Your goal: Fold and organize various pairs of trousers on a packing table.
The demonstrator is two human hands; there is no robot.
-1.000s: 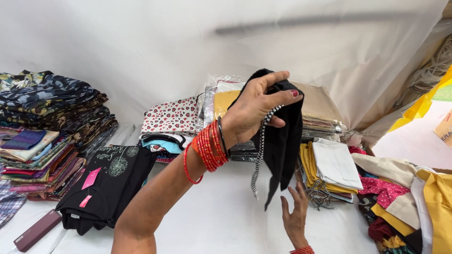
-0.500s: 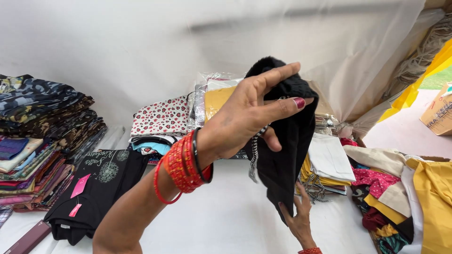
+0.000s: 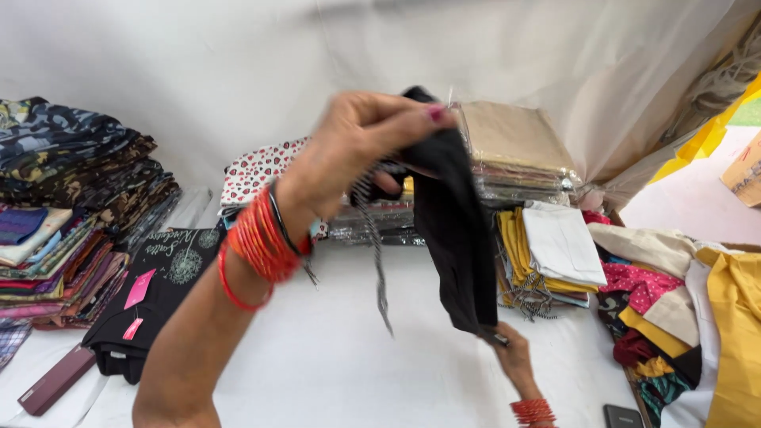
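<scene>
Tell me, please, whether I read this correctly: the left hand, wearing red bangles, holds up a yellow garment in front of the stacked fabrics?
Not quite. In the head view the left hand with the red bangles holds up a black garment, not a yellow one, in front of the stacked fabrics.

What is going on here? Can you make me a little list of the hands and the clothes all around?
left hand: raised, pinching the top of a black cloth
right hand: low down, at the cloth's bottom end
cord: striped, dangling beside the cloth
bangles: red, on the left wrist
black shirt: flat on the white table, pink tags on it
folded stacks: patterned, far left
yellow fabric: piled at right
</scene>
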